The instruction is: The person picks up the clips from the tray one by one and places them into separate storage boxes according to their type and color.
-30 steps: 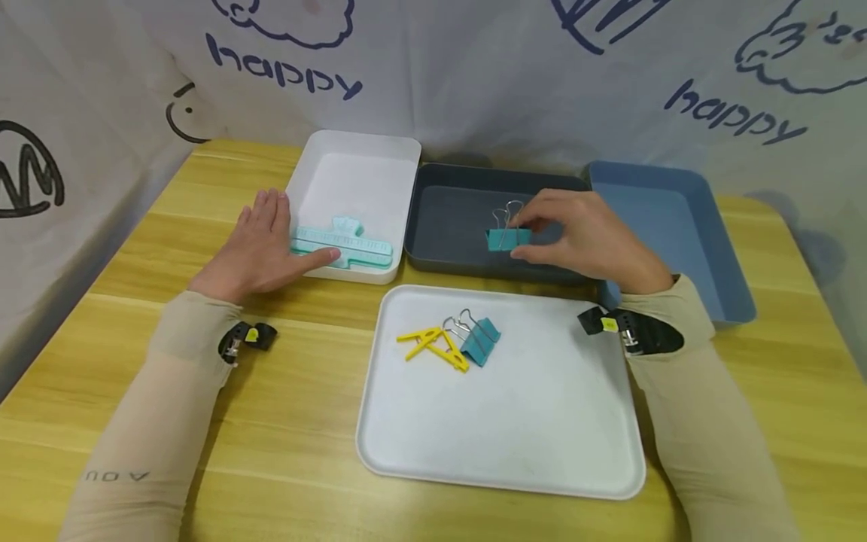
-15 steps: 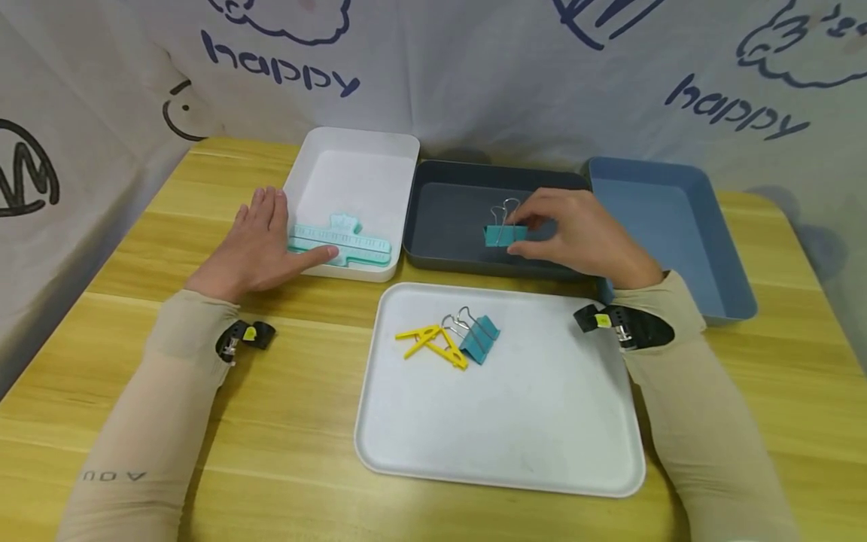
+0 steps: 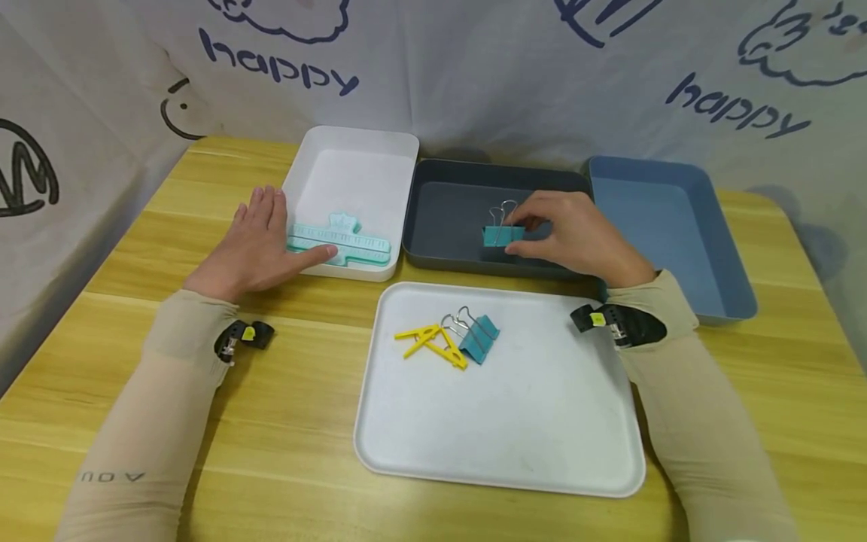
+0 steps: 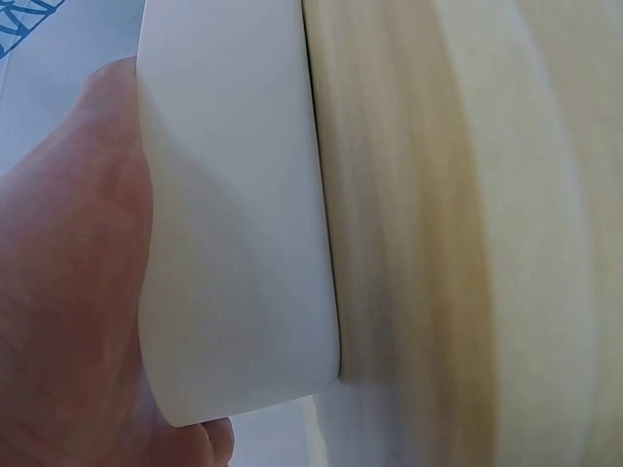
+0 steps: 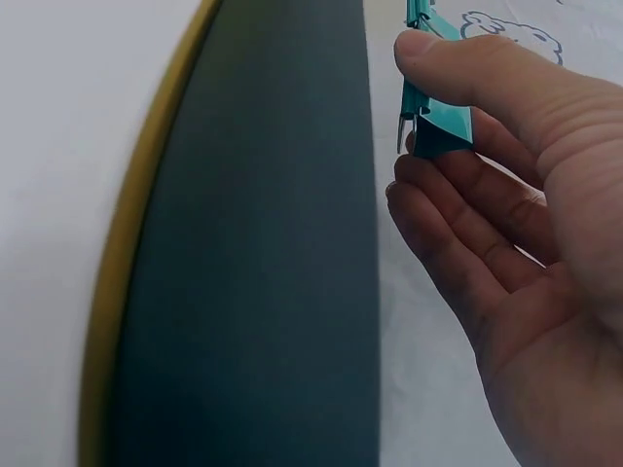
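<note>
My right hand [image 3: 569, 233] pinches a teal binder clip [image 3: 497, 236] between thumb and fingers over the dark grey box [image 3: 447, 203], its wire handles pointing up. The right wrist view shows the thumb against the clip [image 5: 443, 134], above the dark box wall [image 5: 263, 243]. My left hand [image 3: 247, 252] rests at the left side of the white box [image 3: 359, 173], fingers straight, thumb reaching over a mint ruler clip [image 3: 362, 249] lying inside. In the left wrist view the box's outer wall [image 4: 234, 243] hides most of the fingers.
Nearer me, a white tray [image 3: 515, 421] bears another teal binder clip [image 3: 479, 340] and two yellow pegs [image 3: 452, 354]. A blue box [image 3: 684, 226] stands right of the dark one. Behind the boxes hangs a white cloth [image 3: 474, 83] with drawings, along the wooden table's [image 3: 284, 421] far edge.
My right hand and the binder clip in it have shifted slightly left over the dark box. My left hand keeps its place at the white box.
</note>
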`<state>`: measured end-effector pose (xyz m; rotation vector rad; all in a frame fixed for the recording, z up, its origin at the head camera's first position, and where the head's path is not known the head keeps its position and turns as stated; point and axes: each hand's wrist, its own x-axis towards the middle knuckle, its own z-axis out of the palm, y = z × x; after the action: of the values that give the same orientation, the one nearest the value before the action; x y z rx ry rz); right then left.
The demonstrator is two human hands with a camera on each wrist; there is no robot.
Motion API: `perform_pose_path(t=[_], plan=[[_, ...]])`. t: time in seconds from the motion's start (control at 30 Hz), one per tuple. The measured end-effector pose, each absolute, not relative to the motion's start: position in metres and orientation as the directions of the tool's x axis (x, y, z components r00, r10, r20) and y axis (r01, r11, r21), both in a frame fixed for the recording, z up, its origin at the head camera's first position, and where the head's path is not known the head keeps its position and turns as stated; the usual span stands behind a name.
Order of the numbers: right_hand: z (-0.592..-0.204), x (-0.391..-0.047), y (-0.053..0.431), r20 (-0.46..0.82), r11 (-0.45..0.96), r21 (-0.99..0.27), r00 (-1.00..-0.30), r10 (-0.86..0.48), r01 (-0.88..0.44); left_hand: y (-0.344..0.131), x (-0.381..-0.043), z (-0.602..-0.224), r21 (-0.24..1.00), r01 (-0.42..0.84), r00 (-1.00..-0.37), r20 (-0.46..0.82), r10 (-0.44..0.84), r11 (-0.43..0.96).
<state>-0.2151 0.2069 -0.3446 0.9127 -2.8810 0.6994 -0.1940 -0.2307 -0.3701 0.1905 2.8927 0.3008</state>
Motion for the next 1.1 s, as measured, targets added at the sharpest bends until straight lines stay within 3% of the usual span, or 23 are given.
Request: perform_pose_path(t=[1.1], plan=[[-0.362, -0.232, 0.21, 0.104, 0.752, -0.392, -0.838, -0.536, -0.53, -0.23, -0.193, -0.369, 0.214, 0.105, -0.968, -0.201, 0.149, 0.971]])
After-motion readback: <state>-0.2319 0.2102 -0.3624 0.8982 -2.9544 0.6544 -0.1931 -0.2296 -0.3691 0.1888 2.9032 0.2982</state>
